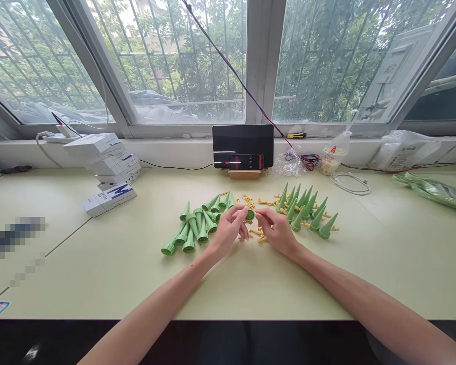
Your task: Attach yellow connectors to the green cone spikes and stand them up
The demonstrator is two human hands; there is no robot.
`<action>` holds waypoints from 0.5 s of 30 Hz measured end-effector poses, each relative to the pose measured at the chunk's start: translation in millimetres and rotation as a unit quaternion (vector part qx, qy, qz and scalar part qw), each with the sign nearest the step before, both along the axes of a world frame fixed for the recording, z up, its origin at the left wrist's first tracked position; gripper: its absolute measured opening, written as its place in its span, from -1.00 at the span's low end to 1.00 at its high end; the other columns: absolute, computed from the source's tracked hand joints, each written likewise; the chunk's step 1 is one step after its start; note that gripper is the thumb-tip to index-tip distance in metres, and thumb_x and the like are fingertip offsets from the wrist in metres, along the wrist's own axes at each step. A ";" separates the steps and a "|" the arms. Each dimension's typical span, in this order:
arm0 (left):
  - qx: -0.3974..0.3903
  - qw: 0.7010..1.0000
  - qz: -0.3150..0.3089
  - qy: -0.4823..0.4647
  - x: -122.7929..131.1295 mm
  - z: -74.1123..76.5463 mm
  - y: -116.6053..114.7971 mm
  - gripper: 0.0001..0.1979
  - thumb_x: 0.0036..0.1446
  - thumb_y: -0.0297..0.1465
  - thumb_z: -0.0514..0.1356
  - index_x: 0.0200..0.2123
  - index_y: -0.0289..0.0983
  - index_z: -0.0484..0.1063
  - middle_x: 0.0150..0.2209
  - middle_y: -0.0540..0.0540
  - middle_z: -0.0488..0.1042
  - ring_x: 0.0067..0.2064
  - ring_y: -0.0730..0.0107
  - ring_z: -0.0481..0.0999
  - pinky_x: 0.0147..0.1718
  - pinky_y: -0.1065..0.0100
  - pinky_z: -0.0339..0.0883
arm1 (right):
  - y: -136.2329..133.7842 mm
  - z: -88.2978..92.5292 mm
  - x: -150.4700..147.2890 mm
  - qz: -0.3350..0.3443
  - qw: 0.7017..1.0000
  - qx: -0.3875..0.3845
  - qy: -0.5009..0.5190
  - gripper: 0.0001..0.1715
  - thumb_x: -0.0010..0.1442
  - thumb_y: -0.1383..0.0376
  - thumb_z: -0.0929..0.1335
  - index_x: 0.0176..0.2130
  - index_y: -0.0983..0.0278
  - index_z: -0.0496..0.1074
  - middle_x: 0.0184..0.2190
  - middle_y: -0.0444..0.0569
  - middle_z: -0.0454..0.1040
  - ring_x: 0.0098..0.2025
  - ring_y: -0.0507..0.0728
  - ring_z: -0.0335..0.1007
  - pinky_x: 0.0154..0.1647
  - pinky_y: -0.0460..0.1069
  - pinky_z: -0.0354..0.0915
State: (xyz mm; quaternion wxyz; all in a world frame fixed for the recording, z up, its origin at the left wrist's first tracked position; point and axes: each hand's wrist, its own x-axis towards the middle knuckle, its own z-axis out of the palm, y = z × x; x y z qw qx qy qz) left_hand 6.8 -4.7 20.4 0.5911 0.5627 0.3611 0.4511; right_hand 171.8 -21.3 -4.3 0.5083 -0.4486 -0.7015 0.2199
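Observation:
My left hand [230, 228] is closed around a green plastic cone [250, 215], its round hollow end turned toward my right hand. Close beside that end, my right hand [276, 228] is pinched; what sits between its fingertips is too small to make out. Left of my hands lies a heap of green cones [192, 223], mostly on their sides with open ends showing. On the right, several green cones [307, 205] stand upright with small yellow pieces sticking out near their bases. Loose yellow plastic pieces [248, 201] are scattered between the two groups, partly hidden by my hands.
A black tablet-like screen [243, 142] with a phone [247, 161] before it stands by the windowsill. White boxes [110, 197] are stacked at left. At right are a bagged cup [331, 158], a white cable [350, 183] and green plastic packaging [433, 190].

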 end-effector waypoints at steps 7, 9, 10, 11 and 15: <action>0.009 1.000 0.002 0.001 -0.2 1.3 0.1 -0.62 0.12 -0.05 0.22 -0.24 -0.26 0.38 -0.61 0.09 0.36 -0.69 0.51 0.37 -0.73 0.48 0.22 | 2.0 -4.7 0.0 0.008 1.000 0.000 0.007 -0.65 0.33 0.10 0.26 -0.10 0.28 0.46 -0.51 -0.09 0.45 -0.51 0.06 0.35 -0.44 -0.05 0.29; 0.010 1.000 0.008 0.002 -0.5 1.1 0.0 -0.64 0.11 -0.07 0.23 -0.24 -0.26 0.38 -0.56 0.07 0.38 -0.68 0.52 0.38 -0.73 0.47 0.23 | 2.5 -5.7 0.1 0.014 1.000 -0.004 0.010 -0.66 0.32 0.11 0.28 -0.08 0.28 0.46 -0.49 -0.08 0.48 -0.48 0.08 0.39 -0.43 -0.04 0.30; 0.009 1.000 0.011 0.002 -0.7 0.8 0.1 -0.65 0.10 -0.09 0.24 -0.24 -0.26 0.39 -0.52 0.06 0.41 -0.67 0.53 0.39 -0.73 0.47 0.23 | 2.7 -5.9 0.1 0.016 1.000 -0.005 0.011 -0.66 0.31 0.12 0.29 -0.07 0.28 0.46 -0.47 -0.07 0.50 -0.46 0.08 0.40 -0.42 -0.03 0.31; 0.009 1.000 0.014 0.003 -1.1 0.4 0.3 -0.65 0.09 -0.11 0.25 -0.23 -0.26 0.39 -0.48 0.04 0.42 -0.66 0.53 0.40 -0.73 0.47 0.24 | 2.9 -6.0 0.1 0.019 1.000 -0.005 0.010 -0.66 0.30 0.13 0.30 -0.05 0.28 0.46 -0.45 -0.06 0.51 -0.45 0.09 0.41 -0.41 -0.03 0.31; 0.005 1.000 0.021 0.001 -3.0 -1.5 1.5 -0.65 0.09 -0.16 0.26 -0.13 -0.23 0.36 -0.41 0.04 0.43 -0.62 0.52 0.44 -0.71 0.48 0.25 | 3.6 -6.5 0.0 0.014 1.000 0.002 0.006 -0.67 0.28 0.19 0.31 -0.02 0.29 0.46 -0.44 -0.07 0.49 -0.46 0.06 0.36 -0.42 -0.03 0.30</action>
